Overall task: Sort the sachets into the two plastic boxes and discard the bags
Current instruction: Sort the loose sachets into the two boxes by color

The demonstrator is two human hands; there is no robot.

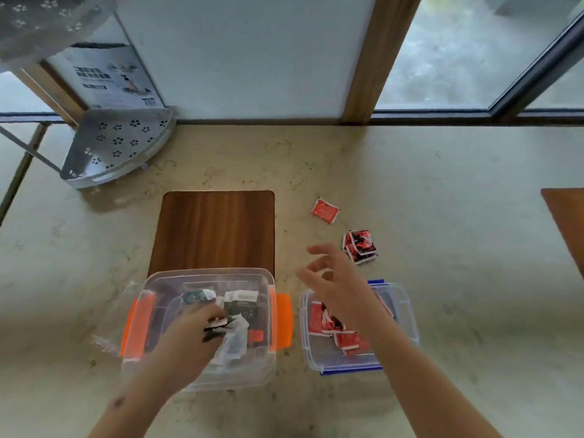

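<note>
A clear box with orange clips [284, 320] stands at the near centre and holds black and white sachets [241, 306]. My left hand [192, 327] is inside it, fingers closed on black and white sachets. To its right, a smaller clear box with blue clips [407, 314] holds red sachets [322, 320]. My right hand [335, 276] hovers open above that box's far left corner, holding nothing. One red sachet [325, 210] lies alone on the counter, and a small pile of red and black sachets [360, 246] lies beyond the blue box.
A dark wooden board [215, 229] lies behind the orange box. A clear plastic bag [107, 330] lies crumpled left of that box. A perforated metal corner shelf [117, 147] stands at the back left. Another wooden edge [565, 222] shows at the right.
</note>
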